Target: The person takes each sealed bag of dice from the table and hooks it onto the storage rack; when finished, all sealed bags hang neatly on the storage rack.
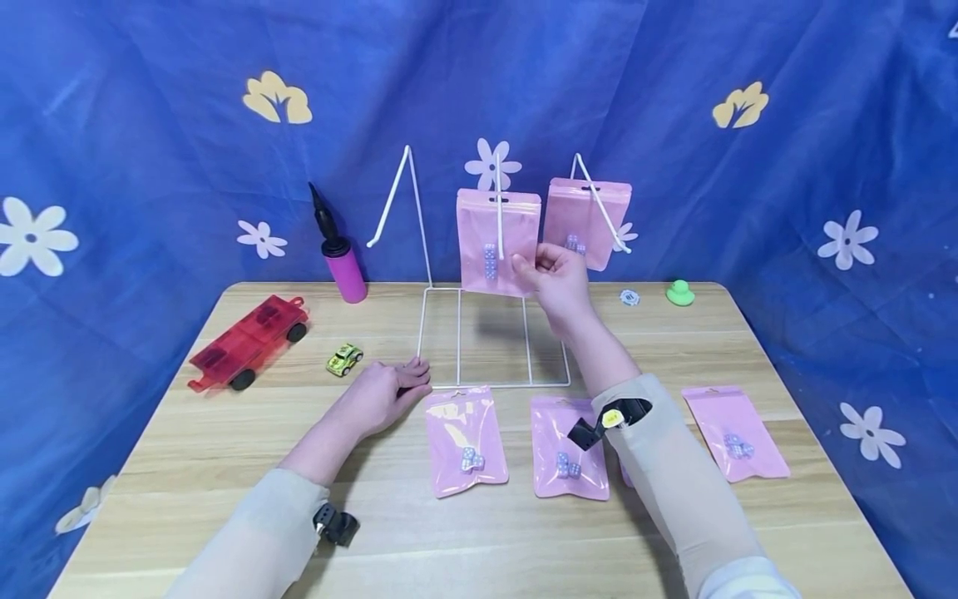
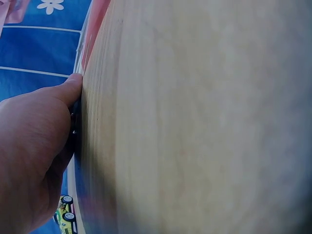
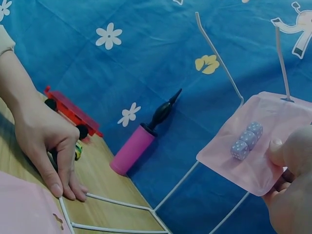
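Apparent step: hanging. Right hand pinches the pink bag at the middle hook of the wire rack; left hand, fingers extended, steadies the rack's front corner. Next move likely requires checking slot engagement, then releasing.

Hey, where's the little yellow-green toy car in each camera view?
Head: toy car left of centre, on the table, beyond and left of the left hand.
Left wrist: toy car at the bottom, left of centre.
Right wrist: toy car left of centre, mostly hidden behind that hand.
Shared landmark: the left hand.
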A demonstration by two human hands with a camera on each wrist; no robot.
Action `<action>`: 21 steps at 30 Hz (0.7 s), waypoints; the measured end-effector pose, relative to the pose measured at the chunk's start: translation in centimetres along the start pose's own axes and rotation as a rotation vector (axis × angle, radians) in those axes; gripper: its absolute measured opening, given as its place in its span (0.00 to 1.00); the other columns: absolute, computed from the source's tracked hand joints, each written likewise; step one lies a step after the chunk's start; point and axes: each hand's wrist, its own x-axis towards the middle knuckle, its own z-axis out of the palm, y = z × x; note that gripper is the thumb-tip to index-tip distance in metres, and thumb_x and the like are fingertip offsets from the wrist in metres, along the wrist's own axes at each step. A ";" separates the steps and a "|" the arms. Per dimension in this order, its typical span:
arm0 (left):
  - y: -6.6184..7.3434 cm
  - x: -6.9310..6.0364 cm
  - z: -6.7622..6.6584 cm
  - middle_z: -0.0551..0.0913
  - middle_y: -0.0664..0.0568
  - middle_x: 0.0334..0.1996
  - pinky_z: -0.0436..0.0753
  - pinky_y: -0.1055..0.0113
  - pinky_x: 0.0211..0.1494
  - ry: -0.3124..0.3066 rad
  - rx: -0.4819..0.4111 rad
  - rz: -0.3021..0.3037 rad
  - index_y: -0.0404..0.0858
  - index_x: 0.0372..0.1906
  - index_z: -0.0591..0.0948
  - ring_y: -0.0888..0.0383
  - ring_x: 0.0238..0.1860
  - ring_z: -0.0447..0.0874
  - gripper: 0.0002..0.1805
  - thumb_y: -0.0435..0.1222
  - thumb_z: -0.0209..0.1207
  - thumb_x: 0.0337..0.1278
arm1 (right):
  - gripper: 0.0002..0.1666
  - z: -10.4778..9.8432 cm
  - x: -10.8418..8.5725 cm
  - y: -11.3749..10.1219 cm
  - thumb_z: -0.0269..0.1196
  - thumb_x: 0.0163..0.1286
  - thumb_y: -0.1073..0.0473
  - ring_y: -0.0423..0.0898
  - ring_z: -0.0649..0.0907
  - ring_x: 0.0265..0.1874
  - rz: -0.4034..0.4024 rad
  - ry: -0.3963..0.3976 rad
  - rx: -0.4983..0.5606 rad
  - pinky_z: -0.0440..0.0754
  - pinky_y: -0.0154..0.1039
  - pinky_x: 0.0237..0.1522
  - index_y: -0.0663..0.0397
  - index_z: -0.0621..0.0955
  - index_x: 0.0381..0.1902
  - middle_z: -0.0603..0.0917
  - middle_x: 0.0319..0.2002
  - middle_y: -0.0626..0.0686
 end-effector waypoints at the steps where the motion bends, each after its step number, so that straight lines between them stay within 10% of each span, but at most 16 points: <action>1: 0.0 0.0 0.1 0.84 0.41 0.60 0.78 0.48 0.69 0.000 -0.001 0.001 0.32 0.59 0.87 0.45 0.66 0.81 0.19 0.38 0.69 0.71 | 0.03 -0.1 0.0 0.1 0.70 0.71 0.72 0.41 0.82 0.31 0.005 0.005 -0.009 0.81 0.28 0.31 0.68 0.85 0.41 0.86 0.32 0.51; 12: -0.1 0.0 0.3 0.85 0.40 0.58 0.78 0.47 0.68 0.029 0.000 0.027 0.30 0.58 0.87 0.43 0.64 0.82 0.18 0.37 0.69 0.70 | 0.16 -3.3 -0.5 0.3 0.67 0.69 0.79 0.41 0.89 0.45 -0.095 -0.029 -0.092 0.87 0.35 0.54 0.80 0.83 0.54 0.90 0.48 0.63; 21: 0.0 0.1 0.2 0.85 0.39 0.59 0.78 0.47 0.69 0.020 -0.010 0.023 0.30 0.58 0.86 0.43 0.65 0.82 0.18 0.37 0.69 0.70 | 0.17 -7.6 -3.2 -0.6 0.70 0.67 0.78 0.41 0.90 0.44 -0.111 -0.065 -0.156 0.87 0.37 0.54 0.78 0.83 0.53 0.91 0.46 0.60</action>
